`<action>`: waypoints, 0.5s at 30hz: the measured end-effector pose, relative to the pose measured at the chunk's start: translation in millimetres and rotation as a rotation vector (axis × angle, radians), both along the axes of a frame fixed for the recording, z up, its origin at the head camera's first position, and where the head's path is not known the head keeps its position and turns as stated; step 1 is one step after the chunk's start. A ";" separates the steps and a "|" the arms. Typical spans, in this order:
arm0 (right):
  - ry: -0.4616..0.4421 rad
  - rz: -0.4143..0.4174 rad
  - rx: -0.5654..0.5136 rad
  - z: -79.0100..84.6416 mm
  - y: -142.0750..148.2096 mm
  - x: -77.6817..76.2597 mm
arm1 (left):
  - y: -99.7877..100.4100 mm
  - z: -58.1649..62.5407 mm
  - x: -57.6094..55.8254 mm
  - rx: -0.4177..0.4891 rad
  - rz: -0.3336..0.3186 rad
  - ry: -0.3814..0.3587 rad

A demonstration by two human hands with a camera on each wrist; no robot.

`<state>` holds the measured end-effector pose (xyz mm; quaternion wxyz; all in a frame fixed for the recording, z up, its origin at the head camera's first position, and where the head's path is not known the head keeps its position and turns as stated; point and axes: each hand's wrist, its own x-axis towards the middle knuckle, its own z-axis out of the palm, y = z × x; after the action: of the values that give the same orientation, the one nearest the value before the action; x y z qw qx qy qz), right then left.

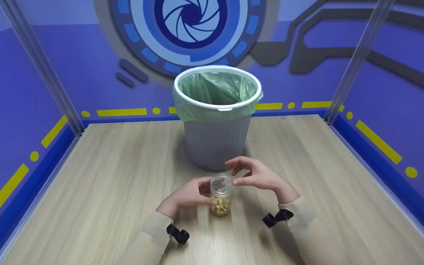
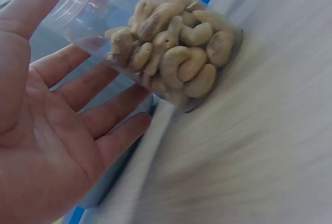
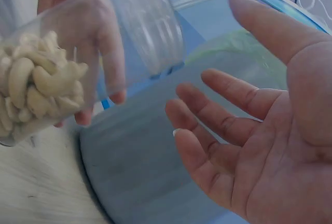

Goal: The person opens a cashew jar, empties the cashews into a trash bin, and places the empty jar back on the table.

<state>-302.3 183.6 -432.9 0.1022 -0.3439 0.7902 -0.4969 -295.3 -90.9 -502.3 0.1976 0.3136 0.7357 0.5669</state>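
Observation:
A clear jar of cashew nuts [image 1: 220, 206] stands in front of the bin at the middle of the table, its ridged clear top [image 3: 153, 24] facing up. My left hand [image 1: 191, 193] holds it from the left, thumb at the near side and long fingers [image 2: 111, 107] reaching along the far side. To the right of the jar's top is my right hand [image 1: 258, 175], fingers loosely bent and spread, thumb tip close to the rim. Nothing lies in the right palm [image 3: 275, 167]. Pale cashews [image 2: 179, 60] fill the lower part of the jar.
A grey bin [image 1: 215, 143] with a white rim and green liner bag stands right behind the jar. The wood-look table [image 1: 123, 165] is bounded by blue printed walls [image 1: 399, 110] at the back and both sides.

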 end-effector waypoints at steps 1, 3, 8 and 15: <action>0.013 -0.001 0.023 -0.5 -2.1 1.2 | 1.0 -0.5 0.4 -0.017 0.010 0.011; 0.037 0.000 0.059 -1.9 -6.3 3.6 | 2.8 -1.2 1.4 -0.046 0.030 0.032; 0.100 -0.001 0.111 -5.5 -16.3 10.1 | 7.2 -4.8 2.4 -0.066 0.046 0.055; 0.174 -0.005 0.139 -10.4 -24.2 15.2 | 11.3 -7.4 3.8 -0.061 0.078 0.062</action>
<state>-287.0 159.4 -443.3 0.0558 -0.3759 0.8295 -0.4092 -291.5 -79.6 -509.7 0.1619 0.2962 0.7701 0.5413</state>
